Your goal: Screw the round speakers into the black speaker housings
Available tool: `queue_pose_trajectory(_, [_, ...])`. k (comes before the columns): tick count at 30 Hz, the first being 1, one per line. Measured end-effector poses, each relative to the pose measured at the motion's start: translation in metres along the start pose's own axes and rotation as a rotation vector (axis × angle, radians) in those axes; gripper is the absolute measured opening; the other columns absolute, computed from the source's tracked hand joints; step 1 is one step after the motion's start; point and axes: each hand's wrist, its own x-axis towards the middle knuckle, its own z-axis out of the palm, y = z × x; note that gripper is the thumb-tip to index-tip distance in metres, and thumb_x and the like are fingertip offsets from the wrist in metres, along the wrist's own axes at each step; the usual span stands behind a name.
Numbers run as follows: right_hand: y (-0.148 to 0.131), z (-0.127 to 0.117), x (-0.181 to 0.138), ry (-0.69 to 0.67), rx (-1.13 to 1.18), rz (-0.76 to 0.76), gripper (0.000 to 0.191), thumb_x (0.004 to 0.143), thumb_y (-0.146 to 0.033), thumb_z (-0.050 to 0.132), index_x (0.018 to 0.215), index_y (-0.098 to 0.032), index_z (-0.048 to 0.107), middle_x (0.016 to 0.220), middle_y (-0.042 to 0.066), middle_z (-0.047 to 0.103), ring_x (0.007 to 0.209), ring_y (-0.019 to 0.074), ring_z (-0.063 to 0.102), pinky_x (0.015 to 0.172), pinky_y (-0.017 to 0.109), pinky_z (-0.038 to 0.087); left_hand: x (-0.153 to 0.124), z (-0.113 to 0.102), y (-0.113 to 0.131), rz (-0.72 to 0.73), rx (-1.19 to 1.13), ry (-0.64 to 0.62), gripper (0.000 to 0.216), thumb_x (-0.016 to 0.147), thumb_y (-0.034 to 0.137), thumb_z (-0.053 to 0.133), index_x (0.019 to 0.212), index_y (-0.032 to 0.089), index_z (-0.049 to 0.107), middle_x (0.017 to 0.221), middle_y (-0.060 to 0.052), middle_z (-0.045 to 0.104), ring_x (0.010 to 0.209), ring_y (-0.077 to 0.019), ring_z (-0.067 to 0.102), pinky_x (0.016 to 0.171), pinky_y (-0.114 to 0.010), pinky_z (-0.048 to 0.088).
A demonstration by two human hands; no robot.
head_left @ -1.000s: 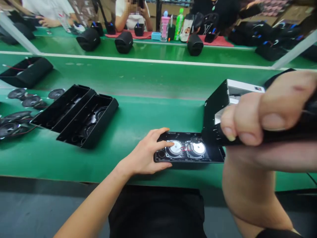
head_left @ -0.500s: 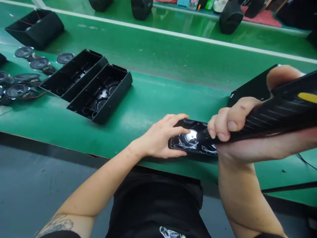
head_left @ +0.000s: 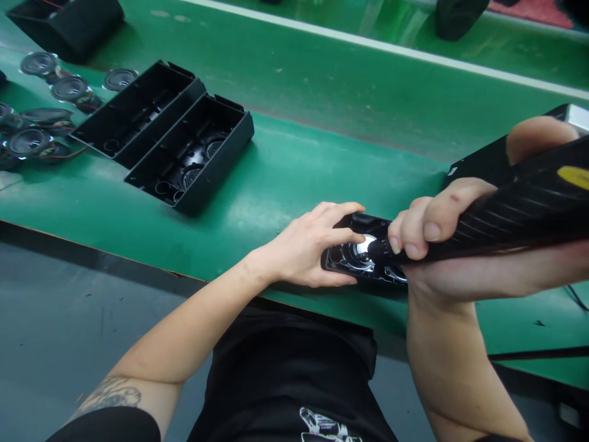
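Observation:
My left hand [head_left: 315, 245] grips the left end of a black speaker box [head_left: 339, 263], thumb on the near side and fingers on the far side and over the inside. In the box sits a speaker driver with a silver round back [head_left: 367, 244]; part of a second one shows beside it. My right hand [head_left: 453, 212] is wrapped round the ribbed black body of an electric screwdriver [head_left: 519, 205] with a yellow mark. The screwdriver's front end points down over the box. Its bit and the box's right end are hidden behind my right hand.
Two open black speaker boxes [head_left: 230, 132] lie side by side on the green table [head_left: 294, 166]. Several loose speaker drivers [head_left: 30, 142] lie at the left, below another black box [head_left: 87, 31]. A black panel or case [head_left: 478, 156] stands behind my right hand.
The whole view has shifted, so the farther things sit higher in the picture. Both hands keep their holds on the speaker box and screwdriver; little else differs.

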Motion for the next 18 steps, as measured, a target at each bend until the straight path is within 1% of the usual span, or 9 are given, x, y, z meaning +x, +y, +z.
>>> queue_pose_trajectory(1, [0.001,0.002,0.0,-0.01,0.001,-0.031,0.057,0.082,-0.082,0.069,0.113,-0.036,0.082,0.053,-0.002,0.055,0.035,0.019,0.048,0.028,0.036,0.036,0.0,0.0,0.0,0.003,-0.002,0.001,0.054,0.087,0.048,0.081,0.131,0.019,0.07,0.162,-0.02,0.045,0.147,-0.0369,0.046,0.12,-0.058,0.044])
queue_pose_trajectory(3, [0.002,0.003,-0.001,0.02,-0.015,-0.031,0.056,0.085,-0.081,0.068,0.115,-0.036,0.082,0.055,-0.002,0.056,0.036,0.0176,0.047,0.029,0.034,0.036,0.0,0.0,0.0,0.008,-0.006,0.005,0.054,0.087,0.047,0.081,0.131,0.017,0.07,0.162,-0.021,0.045,0.147,-0.0375,0.046,0.121,-0.058,0.044])
queue_pose_trajectory(5, [0.003,0.003,-0.001,0.047,-0.013,-0.021,0.059,0.085,-0.084,0.065,0.113,-0.035,0.082,0.054,-0.002,0.054,0.035,0.0171,0.046,0.028,0.034,0.034,0.001,0.001,-0.001,0.011,-0.009,0.009,0.053,0.087,0.046,0.081,0.13,0.017,0.07,0.162,-0.022,0.045,0.146,-0.0378,0.046,0.12,-0.058,0.044])
queue_pose_trajectory(7, [0.004,0.001,0.001,0.033,-0.006,0.013,0.063,0.083,-0.087,0.063,0.111,-0.034,0.082,0.052,-0.002,0.054,0.034,0.0187,0.047,0.027,0.035,0.034,0.001,0.001,-0.001,0.012,-0.006,0.01,0.052,0.088,0.046,0.081,0.13,0.017,0.07,0.162,-0.021,0.045,0.146,-0.0374,0.047,0.12,-0.059,0.044])
queue_pose_trajectory(10, [0.003,0.001,0.005,0.001,0.01,0.047,0.065,0.077,-0.087,0.07,0.109,-0.032,0.08,0.051,-0.003,0.056,0.035,0.0213,0.049,0.027,0.037,0.035,0.0,0.001,-0.001,0.006,-0.001,0.003,0.053,0.088,0.046,0.081,0.132,0.018,0.07,0.163,-0.02,0.044,0.146,-0.0365,0.047,0.12,-0.057,0.044])
queue_pose_trajectory(12, [0.001,0.006,0.006,0.014,0.004,0.073,0.065,0.074,-0.086,0.074,0.108,-0.031,0.077,0.051,-0.003,0.057,0.035,0.0212,0.048,0.029,0.037,0.035,0.0,0.001,-0.001,0.003,-0.005,0.005,0.053,0.088,0.046,0.081,0.133,0.02,0.069,0.162,-0.019,0.045,0.145,-0.0368,0.047,0.119,-0.057,0.045])
queue_pose_trajectory(13, [0.0,0.01,0.006,0.026,0.001,0.085,0.065,0.072,-0.086,0.076,0.107,-0.031,0.075,0.05,-0.004,0.056,0.035,0.0209,0.047,0.03,0.036,0.035,0.0,0.002,-0.001,0.004,-0.007,0.008,0.053,0.088,0.046,0.081,0.132,0.02,0.069,0.162,-0.019,0.045,0.144,-0.0373,0.047,0.118,-0.058,0.045])
queue_pose_trajectory(16, [-0.003,0.02,0.003,0.124,0.008,0.1,0.064,0.069,-0.083,0.081,0.102,-0.029,0.071,0.049,-0.005,0.053,0.036,0.0195,0.044,0.032,0.035,0.034,-0.001,0.002,-0.001,0.009,-0.005,0.021,0.052,0.087,0.046,0.081,0.129,0.019,0.07,0.161,-0.02,0.046,0.142,-0.038,0.049,0.117,-0.059,0.047])
queue_pose_trajectory(18, [-0.003,0.023,0.001,0.125,0.019,0.107,0.064,0.069,-0.082,0.082,0.102,-0.029,0.069,0.049,-0.006,0.053,0.036,0.0188,0.042,0.032,0.034,0.034,-0.001,0.002,0.0,0.01,0.005,0.023,0.053,0.087,0.047,0.081,0.13,0.018,0.07,0.161,-0.02,0.046,0.143,-0.0375,0.048,0.117,-0.058,0.047])
